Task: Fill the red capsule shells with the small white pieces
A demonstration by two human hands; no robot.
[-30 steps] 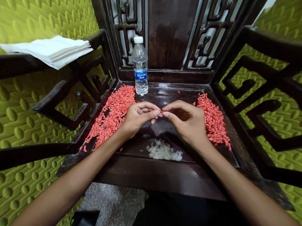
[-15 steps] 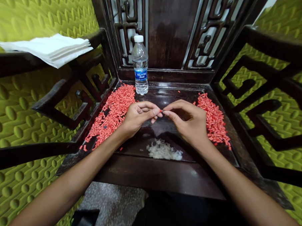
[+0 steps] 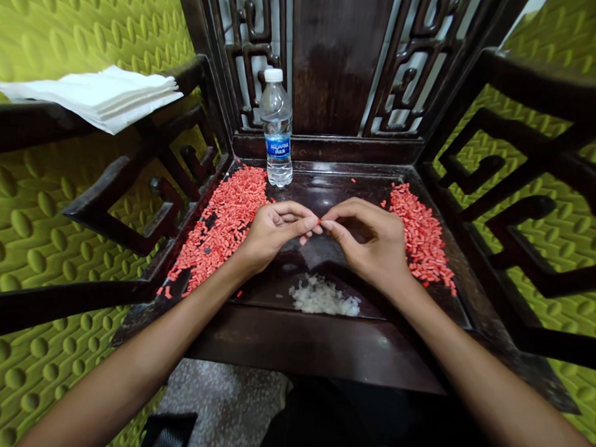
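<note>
My left hand [image 3: 280, 232] and my right hand [image 3: 371, 236] meet over the middle of the dark wooden seat [image 3: 329, 185]. Between their fingertips is a small red piece [image 3: 320, 222], pinched from both sides and mostly covered by the fingers. A large pile of red pieces [image 3: 229, 214] spreads beside and behind my left hand. Another red pile [image 3: 423, 242] lies to the right of my right hand. Nearer the front edge, below the hands, sits a small heap of whitish translucent bits [image 3: 324, 296].
A clear water bottle [image 3: 278, 127] with a white cap stands upright at the back left. White napkins [image 3: 106, 96] lie on the left armrest. Carved dark armrests flank the seat, and a lattice back rises behind it.
The fingertips have closed together around the small piece, so less of it shows and its dark part is out of sight. Both hands stay in nearly the same place.
</note>
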